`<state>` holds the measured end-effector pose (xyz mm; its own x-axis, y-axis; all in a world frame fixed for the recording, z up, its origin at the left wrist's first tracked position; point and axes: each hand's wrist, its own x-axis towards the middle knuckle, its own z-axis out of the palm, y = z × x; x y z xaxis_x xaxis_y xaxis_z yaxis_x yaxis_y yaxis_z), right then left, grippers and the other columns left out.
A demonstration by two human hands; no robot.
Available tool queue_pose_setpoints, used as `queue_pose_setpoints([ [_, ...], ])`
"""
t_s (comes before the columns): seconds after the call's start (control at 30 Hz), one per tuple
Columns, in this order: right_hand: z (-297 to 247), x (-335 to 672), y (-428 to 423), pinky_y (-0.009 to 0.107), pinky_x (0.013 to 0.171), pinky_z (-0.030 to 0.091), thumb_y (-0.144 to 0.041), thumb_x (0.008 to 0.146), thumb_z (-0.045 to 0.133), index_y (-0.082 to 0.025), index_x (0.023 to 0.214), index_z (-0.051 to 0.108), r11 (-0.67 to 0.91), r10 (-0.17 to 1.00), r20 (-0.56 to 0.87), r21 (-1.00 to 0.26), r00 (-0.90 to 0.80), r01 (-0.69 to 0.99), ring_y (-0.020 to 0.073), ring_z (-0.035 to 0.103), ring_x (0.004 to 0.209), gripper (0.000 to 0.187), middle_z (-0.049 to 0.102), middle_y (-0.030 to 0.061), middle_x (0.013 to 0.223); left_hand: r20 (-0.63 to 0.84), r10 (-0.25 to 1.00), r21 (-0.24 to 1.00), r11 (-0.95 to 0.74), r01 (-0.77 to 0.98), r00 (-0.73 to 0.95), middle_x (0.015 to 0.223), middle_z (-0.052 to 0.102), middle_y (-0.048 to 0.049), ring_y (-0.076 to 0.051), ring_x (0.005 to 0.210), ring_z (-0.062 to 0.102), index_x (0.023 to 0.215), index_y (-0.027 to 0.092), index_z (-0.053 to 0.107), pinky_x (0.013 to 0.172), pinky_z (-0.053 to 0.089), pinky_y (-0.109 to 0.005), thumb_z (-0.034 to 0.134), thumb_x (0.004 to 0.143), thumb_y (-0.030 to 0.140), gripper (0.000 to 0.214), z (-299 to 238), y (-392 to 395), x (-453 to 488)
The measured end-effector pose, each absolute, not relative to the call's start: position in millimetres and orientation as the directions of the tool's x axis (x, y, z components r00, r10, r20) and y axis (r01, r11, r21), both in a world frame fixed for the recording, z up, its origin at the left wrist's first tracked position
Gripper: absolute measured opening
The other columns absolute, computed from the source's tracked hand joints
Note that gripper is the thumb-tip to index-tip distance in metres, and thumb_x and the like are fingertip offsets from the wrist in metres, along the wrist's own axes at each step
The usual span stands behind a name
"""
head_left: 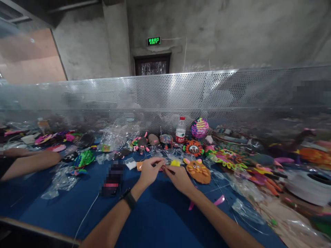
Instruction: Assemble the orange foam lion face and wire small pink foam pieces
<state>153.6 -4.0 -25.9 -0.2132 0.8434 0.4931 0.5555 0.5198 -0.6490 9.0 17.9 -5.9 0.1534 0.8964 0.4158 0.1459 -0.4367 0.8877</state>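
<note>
My left hand [150, 170] and my right hand [179, 175] meet above the blue table, fingertips pinched together. Between them is a tiny reddish bit, too small to name. A brown clay cat figure [198, 171] with pink ears lies just right of my right hand. Behind that hand shows a yellow piece of clay [175, 163]. An orange piece of clay [139, 166] lies beside my left hand, near a small white packet [131, 164]. A dark wristband [128, 198] is on my left wrist.
A phone [113, 181] with a white cable lies left. Behind stand a red-capped bottle [180, 131], clay animals, plastic bags [60, 181] and a perforated metal screen [165, 93]. Another person's arm [33, 163] rests at far left. A white roll [307, 186] sits right.
</note>
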Motion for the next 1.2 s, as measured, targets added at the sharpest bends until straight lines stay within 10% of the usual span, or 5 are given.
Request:
queue_pose_setpoints([
  [0.37,-22,160,-4,0.025,0.056,0.038,-0.020,0.088,0.043,-0.018,0.066,0.064,0.537,0.818,0.486,-0.453,-0.308,0.712,0.0165,0.061,0.058,0.031,0.069,0.0045,0.064,0.413,0.888,0.880,-0.446,0.161,0.201,0.087,0.073,-0.0085,-0.023,0.083,0.066,0.079,0.019,0.074,0.079,0.051,-0.035,0.066,0.074,0.031,0.016,-13,20,10],
  [1.2,-16,152,-13,0.024,0.058,0.041,-0.021,0.088,0.042,-0.018,0.063,0.058,0.558,0.830,0.428,-0.616,-0.358,0.556,0.0147,0.059,0.058,0.029,0.066,0.0026,0.063,0.305,0.897,0.947,-0.322,0.000,0.320,0.073,0.070,-0.0062,-0.017,0.067,0.064,0.076,0.015,0.069,0.065,0.051,-0.027,0.068,0.071,0.041,0.026,1,21,4],
])
